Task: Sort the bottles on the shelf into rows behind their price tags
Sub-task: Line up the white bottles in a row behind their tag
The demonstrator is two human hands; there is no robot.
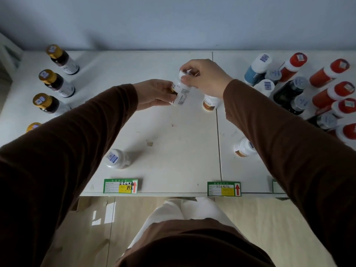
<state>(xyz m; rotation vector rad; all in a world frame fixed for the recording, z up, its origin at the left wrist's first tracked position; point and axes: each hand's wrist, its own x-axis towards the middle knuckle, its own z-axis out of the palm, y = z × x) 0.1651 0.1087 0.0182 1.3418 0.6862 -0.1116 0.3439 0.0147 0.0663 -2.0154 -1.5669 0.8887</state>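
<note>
White shelf (pixel 173 151) under both brown sleeves. At far right, crowded cluster of red-capped bottles (pixel 335 91), six counted, mixed with several dark and blue ones; exact count of those unclear. At far left, row of four gold-capped brown bottles (pixel 55 83), nearest one half hidden by sleeve. Held above mid-shelf, tilted white bottle (pixel 181 91): left hand (pixel 154 94) curled round its lower body, right hand (pixel 204 76) pinching its cap from above. Three more white bottles standing: one at front left (pixel 117 158), two at right (pixel 211 102), partly behind forearm. Along front edge, two green price tags (pixel 121 186) fully seen.
</note>
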